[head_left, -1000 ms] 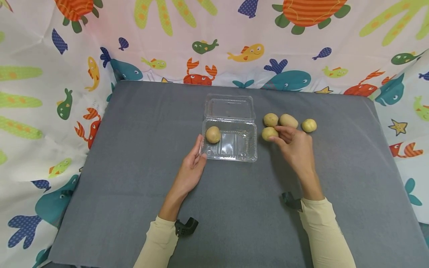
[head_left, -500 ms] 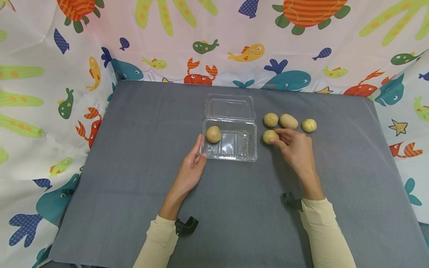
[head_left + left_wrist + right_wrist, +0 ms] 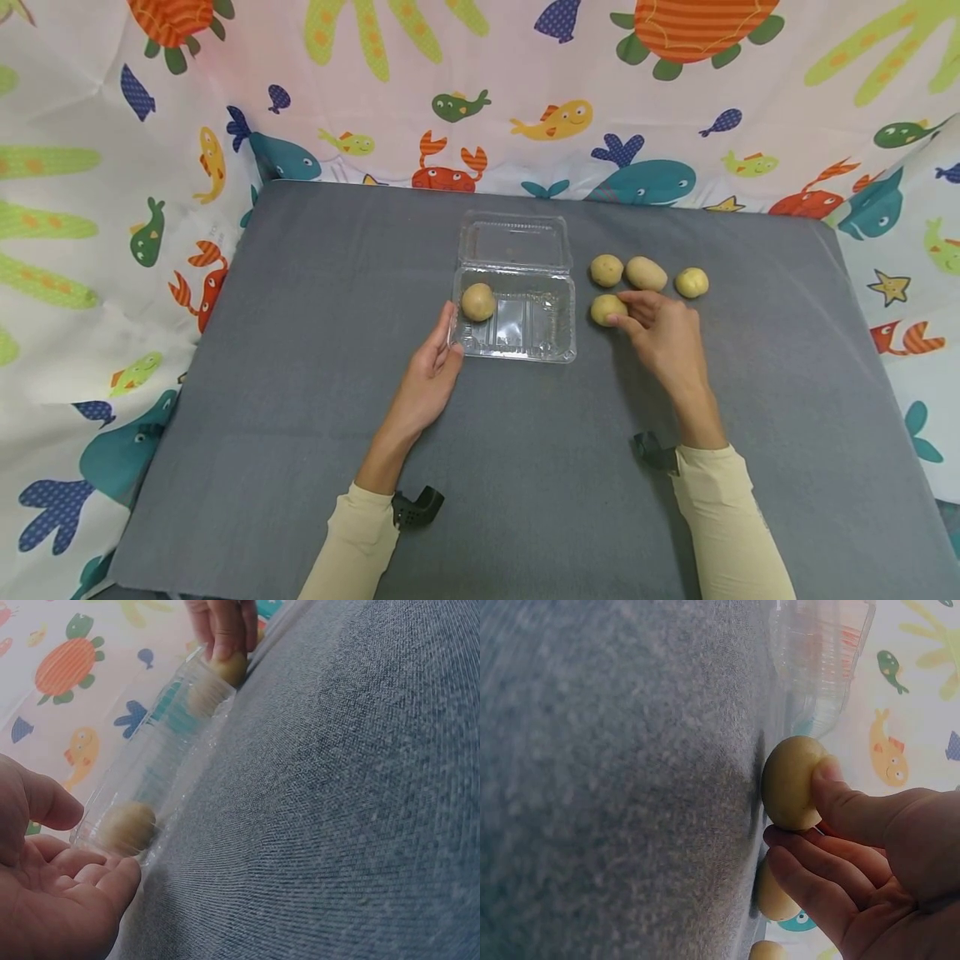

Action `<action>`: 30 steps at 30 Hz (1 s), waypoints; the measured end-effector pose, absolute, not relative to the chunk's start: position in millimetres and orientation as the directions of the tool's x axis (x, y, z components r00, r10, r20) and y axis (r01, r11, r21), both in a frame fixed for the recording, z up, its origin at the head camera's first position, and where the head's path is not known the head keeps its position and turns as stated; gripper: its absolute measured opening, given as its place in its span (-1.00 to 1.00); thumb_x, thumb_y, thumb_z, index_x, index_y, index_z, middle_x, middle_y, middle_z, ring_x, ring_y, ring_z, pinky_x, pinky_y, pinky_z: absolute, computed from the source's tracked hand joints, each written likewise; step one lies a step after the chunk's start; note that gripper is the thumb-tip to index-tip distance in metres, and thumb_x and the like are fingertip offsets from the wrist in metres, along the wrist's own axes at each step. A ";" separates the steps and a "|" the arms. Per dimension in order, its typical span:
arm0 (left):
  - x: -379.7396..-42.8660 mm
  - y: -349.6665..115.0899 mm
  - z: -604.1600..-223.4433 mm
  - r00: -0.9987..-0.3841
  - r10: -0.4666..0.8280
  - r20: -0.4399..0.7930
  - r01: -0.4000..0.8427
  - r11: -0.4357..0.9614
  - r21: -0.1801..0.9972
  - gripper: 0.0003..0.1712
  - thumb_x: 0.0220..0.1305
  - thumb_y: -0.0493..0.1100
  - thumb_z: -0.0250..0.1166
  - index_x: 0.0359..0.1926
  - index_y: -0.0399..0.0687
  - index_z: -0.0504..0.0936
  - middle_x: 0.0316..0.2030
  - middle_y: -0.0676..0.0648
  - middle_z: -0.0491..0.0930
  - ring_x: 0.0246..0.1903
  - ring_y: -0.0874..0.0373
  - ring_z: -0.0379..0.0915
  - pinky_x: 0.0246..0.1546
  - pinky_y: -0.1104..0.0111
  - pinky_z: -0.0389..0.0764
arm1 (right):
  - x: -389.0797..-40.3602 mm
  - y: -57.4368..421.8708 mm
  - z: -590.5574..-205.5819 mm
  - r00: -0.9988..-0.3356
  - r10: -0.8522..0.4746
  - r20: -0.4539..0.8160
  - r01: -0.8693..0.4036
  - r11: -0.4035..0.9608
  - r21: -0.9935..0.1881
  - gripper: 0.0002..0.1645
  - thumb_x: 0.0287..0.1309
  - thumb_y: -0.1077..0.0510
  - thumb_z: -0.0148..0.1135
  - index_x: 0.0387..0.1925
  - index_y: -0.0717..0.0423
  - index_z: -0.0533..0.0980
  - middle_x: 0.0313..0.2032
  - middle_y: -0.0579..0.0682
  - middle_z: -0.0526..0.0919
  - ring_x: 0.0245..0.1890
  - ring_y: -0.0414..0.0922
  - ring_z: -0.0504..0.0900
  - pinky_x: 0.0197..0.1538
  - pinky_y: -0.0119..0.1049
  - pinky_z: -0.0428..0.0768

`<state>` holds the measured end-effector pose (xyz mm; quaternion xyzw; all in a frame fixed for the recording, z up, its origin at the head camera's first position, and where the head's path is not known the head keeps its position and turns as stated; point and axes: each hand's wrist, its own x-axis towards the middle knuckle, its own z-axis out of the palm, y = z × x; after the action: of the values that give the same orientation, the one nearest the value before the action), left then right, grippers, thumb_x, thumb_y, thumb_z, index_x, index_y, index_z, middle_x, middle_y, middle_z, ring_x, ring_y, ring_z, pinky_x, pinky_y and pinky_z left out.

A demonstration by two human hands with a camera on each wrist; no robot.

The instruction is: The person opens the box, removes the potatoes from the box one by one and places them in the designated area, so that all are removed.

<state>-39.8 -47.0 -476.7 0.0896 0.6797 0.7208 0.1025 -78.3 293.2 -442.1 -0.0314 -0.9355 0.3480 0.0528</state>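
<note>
A clear plastic clamshell container (image 3: 525,357) lies with its lid folded back, and one round potato (image 3: 477,302) sits at the left inside it. At the container's left end my left hand (image 3: 426,387) holds the wall between thumb and fingers; the left wrist view shows the thumb near the rim and the fingers lower down. To the right of the container, my right hand (image 3: 666,337) pinches a small potato (image 3: 795,784) between thumb and fingertips. That potato is at or very near the cloth. Behind it lie a round potato (image 3: 606,271), an oval potato (image 3: 647,273) and a yellower potato (image 3: 692,282).
Grey cloth (image 3: 300,333) covers the table. A curtain (image 3: 360,100) printed with sea animals hangs behind the table and along its sides. Each wrist wears a dark camera mount (image 3: 417,507).
My right hand has drawn the pinched potato slightly toward me and to the right, apart from the ones behind it. The left hand and the container stay where they were.
</note>
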 end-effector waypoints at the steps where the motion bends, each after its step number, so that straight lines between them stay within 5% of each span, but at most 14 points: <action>1: -39.7 -47.0 -476.4 -0.963 0.268 -0.016 -0.032 -0.057 0.998 -0.24 0.67 -0.35 -0.02 0.71 -0.10 -0.11 0.70 0.00 -0.15 0.63 0.22 -0.17 0.60 0.23 0.04 | -78.3 293.1 -441.9 -0.993 0.095 0.074 0.023 0.755 -0.656 -0.54 0.24 0.10 0.57 0.09 0.26 0.72 -0.01 0.26 0.78 0.05 0.11 0.78 0.06 0.04 0.72; 22: -39.6 -46.9 -475.2 -0.966 0.256 -0.040 -0.052 -0.042 0.998 -0.24 0.67 -0.35 -0.01 0.71 -0.06 -0.09 0.69 0.06 -0.13 0.62 0.30 -0.15 0.59 0.27 0.06 | -74.6 299.2 -432.6 -0.998 0.060 -0.001 0.045 0.730 -0.682 -0.50 0.30 0.06 0.53 0.16 0.23 0.68 0.09 0.24 0.76 0.09 0.13 0.76 0.10 0.05 0.70; 30: -39.2 -46.9 -475.0 -0.964 0.265 -0.017 -0.032 -0.053 0.998 -0.24 0.67 -0.33 0.00 0.71 -0.11 -0.11 0.70 -0.02 -0.15 0.64 0.19 -0.18 0.61 0.16 0.03 | -71.3 300.5 -425.1 -0.997 0.077 0.002 0.055 0.728 -0.683 -0.47 0.34 0.06 0.49 0.23 0.25 0.64 0.17 0.21 0.72 0.14 0.13 0.74 0.13 0.08 0.69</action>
<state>-39.2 -46.9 -475.0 0.0856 0.6802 0.7207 0.1031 -71.3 300.5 -425.1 -0.0354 -0.9295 0.3668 0.0148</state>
